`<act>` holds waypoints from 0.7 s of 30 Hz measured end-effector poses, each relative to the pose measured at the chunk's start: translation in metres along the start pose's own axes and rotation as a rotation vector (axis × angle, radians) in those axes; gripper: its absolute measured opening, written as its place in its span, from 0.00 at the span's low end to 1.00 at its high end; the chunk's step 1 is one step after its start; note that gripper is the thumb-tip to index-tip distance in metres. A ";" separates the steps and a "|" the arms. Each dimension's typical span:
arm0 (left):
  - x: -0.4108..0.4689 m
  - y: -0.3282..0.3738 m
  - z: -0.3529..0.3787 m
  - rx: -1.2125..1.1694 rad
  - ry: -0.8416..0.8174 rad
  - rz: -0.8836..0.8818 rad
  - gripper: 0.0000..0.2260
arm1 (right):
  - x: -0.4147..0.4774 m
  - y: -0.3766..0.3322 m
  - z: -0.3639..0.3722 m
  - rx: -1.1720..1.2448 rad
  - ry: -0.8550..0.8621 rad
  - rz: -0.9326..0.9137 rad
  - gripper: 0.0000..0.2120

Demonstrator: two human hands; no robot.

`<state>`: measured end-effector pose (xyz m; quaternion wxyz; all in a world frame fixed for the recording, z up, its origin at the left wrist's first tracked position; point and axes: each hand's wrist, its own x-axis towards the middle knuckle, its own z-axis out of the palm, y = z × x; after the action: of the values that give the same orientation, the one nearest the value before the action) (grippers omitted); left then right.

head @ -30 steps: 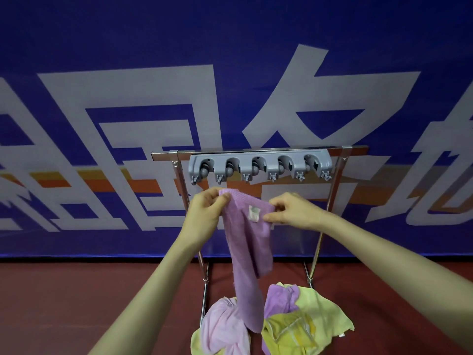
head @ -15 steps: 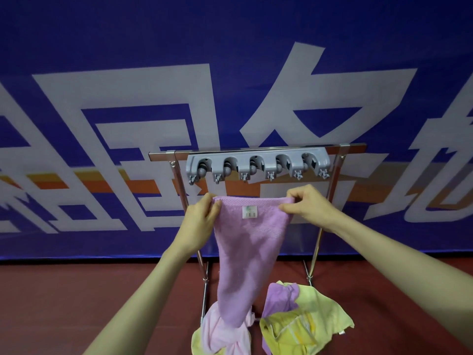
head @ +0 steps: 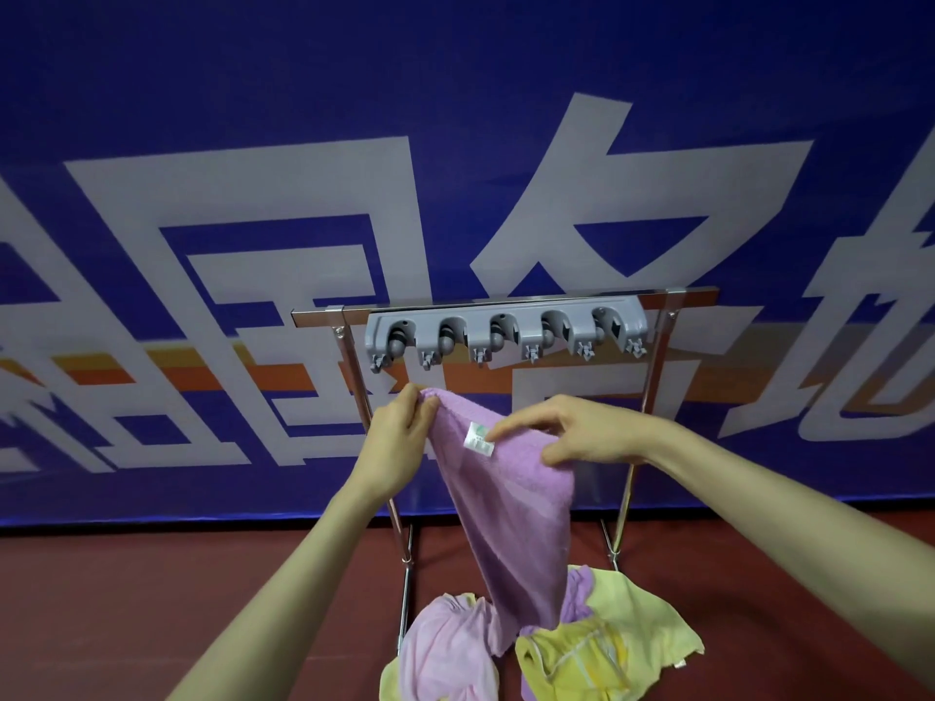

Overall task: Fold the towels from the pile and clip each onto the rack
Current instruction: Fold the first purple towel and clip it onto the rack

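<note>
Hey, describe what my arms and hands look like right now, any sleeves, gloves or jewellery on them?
Both are bare. The left hand and right hand wear no gloves, and no rings show on the fingers in view. The left forearm and right forearm carry no sleeve, watch or band as far as the frame reaches.

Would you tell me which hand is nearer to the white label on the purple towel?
Right. The right hand has its forefinger at the label, coming from the right; the left hand grips the purple towel at its top corner, farther to the label's left.
</note>
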<state>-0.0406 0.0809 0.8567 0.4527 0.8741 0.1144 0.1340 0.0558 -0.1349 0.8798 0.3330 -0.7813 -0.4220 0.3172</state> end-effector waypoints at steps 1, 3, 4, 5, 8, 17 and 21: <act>-0.001 0.002 0.001 -0.008 -0.007 0.010 0.10 | 0.000 0.000 0.001 0.027 0.002 0.037 0.29; -0.001 0.005 0.002 -0.018 -0.021 0.023 0.10 | 0.000 -0.001 0.001 0.164 -0.007 0.102 0.27; -0.002 0.007 0.002 -0.020 -0.028 0.028 0.10 | -0.001 -0.001 0.000 0.224 -0.027 0.118 0.26; -0.002 0.008 0.003 -0.022 -0.035 0.033 0.10 | -0.001 0.000 0.000 0.254 -0.044 0.120 0.27; -0.003 0.012 0.003 -0.026 -0.046 0.046 0.10 | -0.004 0.004 -0.002 0.190 -0.047 0.087 0.33; -0.007 0.020 0.000 -0.040 -0.053 0.098 0.09 | -0.004 -0.005 0.005 0.054 0.219 -0.028 0.22; -0.012 0.023 -0.001 -0.043 -0.032 0.113 0.09 | 0.001 -0.010 0.008 0.035 0.339 -0.038 0.12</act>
<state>-0.0505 0.0650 0.8746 0.4646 0.8713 0.0548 0.1479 0.0457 -0.1282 0.8833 0.4189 -0.8095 -0.3691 0.1818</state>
